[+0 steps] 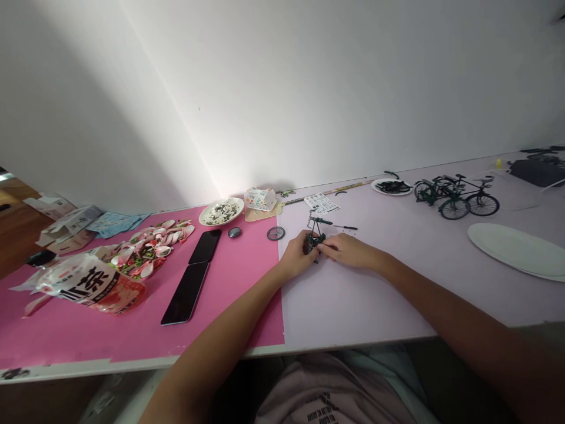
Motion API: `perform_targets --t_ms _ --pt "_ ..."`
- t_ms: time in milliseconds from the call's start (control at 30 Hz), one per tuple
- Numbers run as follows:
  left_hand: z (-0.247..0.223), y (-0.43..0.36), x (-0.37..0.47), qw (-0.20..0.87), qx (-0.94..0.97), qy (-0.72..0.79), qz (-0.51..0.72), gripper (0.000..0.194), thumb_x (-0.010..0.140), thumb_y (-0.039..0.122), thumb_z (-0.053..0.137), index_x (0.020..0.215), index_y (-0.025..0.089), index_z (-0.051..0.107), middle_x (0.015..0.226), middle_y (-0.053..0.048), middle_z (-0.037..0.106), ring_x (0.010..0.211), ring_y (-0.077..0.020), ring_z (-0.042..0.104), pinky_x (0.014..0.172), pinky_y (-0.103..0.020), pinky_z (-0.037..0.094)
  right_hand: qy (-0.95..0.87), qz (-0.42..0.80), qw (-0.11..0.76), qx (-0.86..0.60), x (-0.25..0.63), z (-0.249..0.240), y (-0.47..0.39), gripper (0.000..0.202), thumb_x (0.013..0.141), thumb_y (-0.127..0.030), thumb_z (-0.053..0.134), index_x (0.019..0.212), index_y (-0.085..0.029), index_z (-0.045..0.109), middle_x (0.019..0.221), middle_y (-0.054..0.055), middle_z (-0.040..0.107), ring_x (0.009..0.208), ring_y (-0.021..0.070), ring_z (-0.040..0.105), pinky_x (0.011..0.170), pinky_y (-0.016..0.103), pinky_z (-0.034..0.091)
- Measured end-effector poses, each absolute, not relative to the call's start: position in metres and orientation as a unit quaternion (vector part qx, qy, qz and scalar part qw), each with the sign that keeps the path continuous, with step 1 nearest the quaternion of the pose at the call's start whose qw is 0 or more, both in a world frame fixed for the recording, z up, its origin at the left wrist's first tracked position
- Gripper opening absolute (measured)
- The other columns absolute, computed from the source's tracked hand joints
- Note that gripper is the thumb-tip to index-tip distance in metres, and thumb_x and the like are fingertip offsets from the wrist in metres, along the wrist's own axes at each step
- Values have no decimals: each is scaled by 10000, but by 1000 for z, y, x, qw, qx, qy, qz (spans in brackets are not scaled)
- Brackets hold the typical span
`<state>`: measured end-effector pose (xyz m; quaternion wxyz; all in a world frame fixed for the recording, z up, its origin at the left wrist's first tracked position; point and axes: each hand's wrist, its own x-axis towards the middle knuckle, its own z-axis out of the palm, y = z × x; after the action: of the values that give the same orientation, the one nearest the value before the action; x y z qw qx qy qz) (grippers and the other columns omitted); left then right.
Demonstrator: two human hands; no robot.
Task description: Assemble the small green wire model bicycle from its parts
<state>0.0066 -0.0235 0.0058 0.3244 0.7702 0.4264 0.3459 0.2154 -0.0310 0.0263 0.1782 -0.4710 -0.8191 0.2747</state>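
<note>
Between my two hands stands a small dark model bicycle frame (318, 222), its thin bars pointing up and away from me. My left hand (300, 254) is closed around its left side. From the right, the fingertips of my right hand (346, 250) pinch its lower part near the middle. My fingers hide the exact spot they grip. A loose spoked wheel (276, 234) lies flat to the left of my left hand. Just beyond the frame rests a thin dark screwdriver-like rod (345, 227), with tiny dark bits near it.
Finished-looking model bicycles (459, 197) stand at the right, behind a white oval plate (521, 250). A plate of black parts (392, 187) and a printed sheet (322, 203) lie at the back. Leftward are a bowl (221, 212), two phones (185, 293), pink-white pieces (152, 248) and a labelled bag (90, 282).
</note>
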Motion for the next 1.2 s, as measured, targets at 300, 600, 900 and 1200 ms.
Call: perform_targets --t_ms 300,600,900,1200 --pt "7 -24 7 325 770 431 342 351 863 290 650 1196 195 591 746 33 615 648 -118 532 644 -235 434 -816 277 182 -474 214 29 -33 435 1007 -510 464 756 -206 648 766 48 697 666 188 585 620 308 381" --pt "7 -24 7 334 768 428 341 357 859 274 646 1201 191 581 731 37 612 638 -113 533 629 -230 428 -816 276 180 -475 214 29 -33 424 1008 -502 467 760 -207 644 753 40 681 661 182 575 620 301 377" --pt "8 -25 7 331 769 427 340 341 862 272 647 1189 196 585 742 31 613 641 -115 538 629 -231 425 -817 279 186 -470 215 28 -33 437 999 -529 474 744 -211 629 731 36 667 643 183 561 605 304 366" --pt "8 -24 7 334 769 426 340 352 854 257 649 1194 192 584 731 37 606 637 -113 528 626 -230 424 -819 268 173 -477 214 29 -33 425 1012 -494 455 738 -210 613 740 35 673 646 179 569 609 304 369"
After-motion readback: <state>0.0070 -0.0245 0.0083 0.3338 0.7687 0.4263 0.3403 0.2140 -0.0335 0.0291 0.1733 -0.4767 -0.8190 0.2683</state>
